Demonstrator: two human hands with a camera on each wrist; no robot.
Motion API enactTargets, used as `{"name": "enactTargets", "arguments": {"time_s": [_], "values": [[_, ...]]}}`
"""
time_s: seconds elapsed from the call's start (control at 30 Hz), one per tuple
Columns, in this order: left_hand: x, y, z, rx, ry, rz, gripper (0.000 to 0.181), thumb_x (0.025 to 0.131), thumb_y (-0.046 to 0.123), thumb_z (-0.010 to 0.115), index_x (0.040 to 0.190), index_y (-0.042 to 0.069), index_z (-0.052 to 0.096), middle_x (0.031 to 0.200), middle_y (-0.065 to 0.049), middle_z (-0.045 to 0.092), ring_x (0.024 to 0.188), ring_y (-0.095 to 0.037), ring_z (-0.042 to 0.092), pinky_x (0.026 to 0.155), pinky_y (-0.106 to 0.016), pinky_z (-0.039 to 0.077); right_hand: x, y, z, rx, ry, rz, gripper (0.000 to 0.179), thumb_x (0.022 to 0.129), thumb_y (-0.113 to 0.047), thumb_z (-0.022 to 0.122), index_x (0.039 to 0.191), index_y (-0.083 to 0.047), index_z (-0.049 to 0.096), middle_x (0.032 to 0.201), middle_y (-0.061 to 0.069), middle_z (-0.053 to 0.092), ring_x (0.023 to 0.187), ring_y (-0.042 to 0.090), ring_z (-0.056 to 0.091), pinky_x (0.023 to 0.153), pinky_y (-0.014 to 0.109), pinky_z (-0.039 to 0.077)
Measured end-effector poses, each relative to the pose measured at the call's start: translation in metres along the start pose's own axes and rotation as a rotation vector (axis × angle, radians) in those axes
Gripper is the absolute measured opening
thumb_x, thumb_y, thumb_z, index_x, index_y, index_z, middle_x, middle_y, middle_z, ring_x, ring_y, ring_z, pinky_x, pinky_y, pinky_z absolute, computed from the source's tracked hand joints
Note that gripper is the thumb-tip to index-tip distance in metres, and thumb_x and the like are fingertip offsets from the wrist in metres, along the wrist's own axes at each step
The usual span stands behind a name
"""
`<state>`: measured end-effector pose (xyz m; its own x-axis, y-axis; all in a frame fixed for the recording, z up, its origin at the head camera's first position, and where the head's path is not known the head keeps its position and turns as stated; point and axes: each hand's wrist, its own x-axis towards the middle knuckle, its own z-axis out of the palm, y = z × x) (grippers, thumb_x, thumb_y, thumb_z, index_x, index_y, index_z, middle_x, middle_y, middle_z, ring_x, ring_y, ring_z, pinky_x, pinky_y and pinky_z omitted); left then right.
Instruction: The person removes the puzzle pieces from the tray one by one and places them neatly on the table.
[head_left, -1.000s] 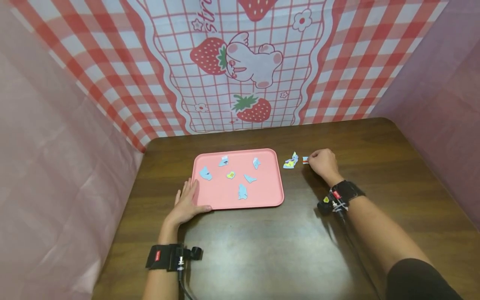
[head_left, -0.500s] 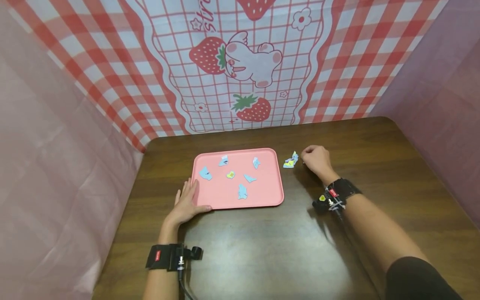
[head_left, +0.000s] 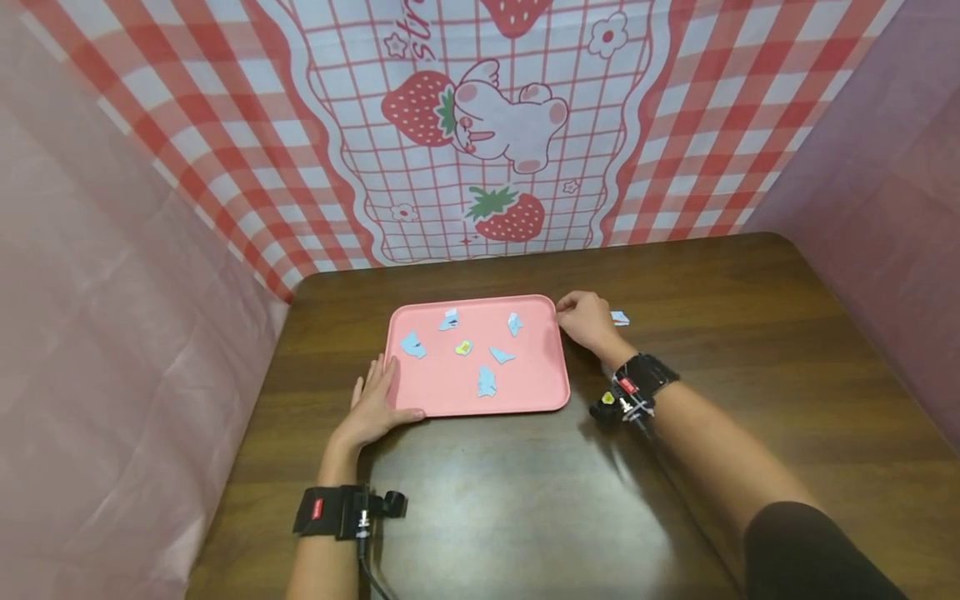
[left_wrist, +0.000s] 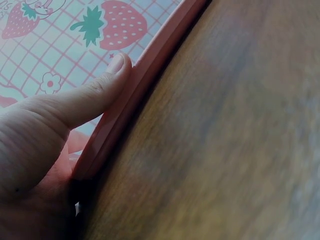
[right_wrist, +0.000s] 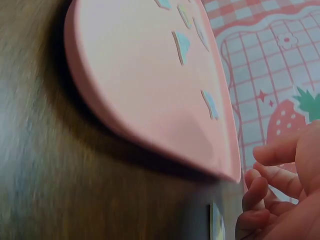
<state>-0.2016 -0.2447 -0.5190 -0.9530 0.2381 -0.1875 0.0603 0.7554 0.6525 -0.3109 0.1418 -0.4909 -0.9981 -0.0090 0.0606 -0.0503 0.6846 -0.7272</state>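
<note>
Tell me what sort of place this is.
Probably a makeshift recording booth: a brown table is enclosed by a strawberry-print cloth at its far edge and plain pinkish cloths at the sides, and the person wears small wrist cameras.

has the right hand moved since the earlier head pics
Yes: in the head view the right hand has moved left across the table, and is now close to the right rim of the pink tray.

We log the right hand (head_left: 588, 322) shifted left, fingertips now beside the tray (head_left: 536, 379); red-striped piece (head_left: 620, 318) uncovered just right of it, yellow-blue piece (right_wrist: 218, 226) masked by it overhead.
</note>
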Motion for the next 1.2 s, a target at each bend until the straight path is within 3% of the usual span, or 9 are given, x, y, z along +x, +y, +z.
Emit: {"name": "enactTargets", "arguments": {"time_s": [0.3, 0.73, 1.0, 1.2], "values": [[0.001, -0.002, 0.0, -0.006, 0.005, 0.005, 0.119, 0.082, 0.049, 0.08, 0.161, 0.001, 0.005, 0.168, -0.019, -0.004, 0.153, -0.034, -0.011, 0.118, -0.057, -0.01, 0.003, -0.019, 0.019, -0.015, -0.045, -0.005, 0.026, 0.084, -0.013, 0.071, 0.107, -0.002, 0.075, 0.09, 0.013, 0.073, 0.079, 0.026, 0.065, 0.069, 0.036, 0.051], [0.002, -0.003, 0.0, -0.021, 0.011, 0.004, 0.121, 0.081, 0.049, 0.081, 0.161, 0.001, 0.005, 0.168, -0.019, -0.004, 0.153, -0.035, -0.011, 0.118, -0.057, -0.01, 0.008, -0.035, 0.044, -0.125, -0.082, -0.064, 0.029, 0.088, -0.018, 0.07, 0.111, -0.001, 0.076, 0.105, 0.017, 0.075, 0.104, 0.037, 0.067, 0.089, 0.047, 0.052], [0.001, -0.003, 0.0, -0.019, 0.006, 0.005, 0.12, 0.081, 0.049, 0.081, 0.161, 0.001, 0.006, 0.167, -0.02, -0.003, 0.153, -0.035, -0.011, 0.118, -0.058, -0.011, 0.009, -0.035, 0.055, -0.171, -0.081, -0.078, 0.018, 0.083, -0.02, 0.073, 0.093, -0.006, 0.078, 0.088, 0.009, 0.069, 0.083, 0.03, 0.062, 0.075, 0.048, 0.052], [0.001, -0.002, -0.001, -0.014, 0.008, 0.004, 0.12, 0.081, 0.049, 0.081, 0.161, 0.001, 0.006, 0.167, -0.02, -0.003, 0.153, -0.035, -0.011, 0.118, -0.057, -0.01, 0.01, -0.038, 0.06, -0.223, -0.086, -0.079, 0.019, 0.084, -0.022, 0.074, 0.095, -0.007, 0.077, 0.095, 0.01, 0.073, 0.089, 0.032, 0.066, 0.076, 0.051, 0.054]]}}
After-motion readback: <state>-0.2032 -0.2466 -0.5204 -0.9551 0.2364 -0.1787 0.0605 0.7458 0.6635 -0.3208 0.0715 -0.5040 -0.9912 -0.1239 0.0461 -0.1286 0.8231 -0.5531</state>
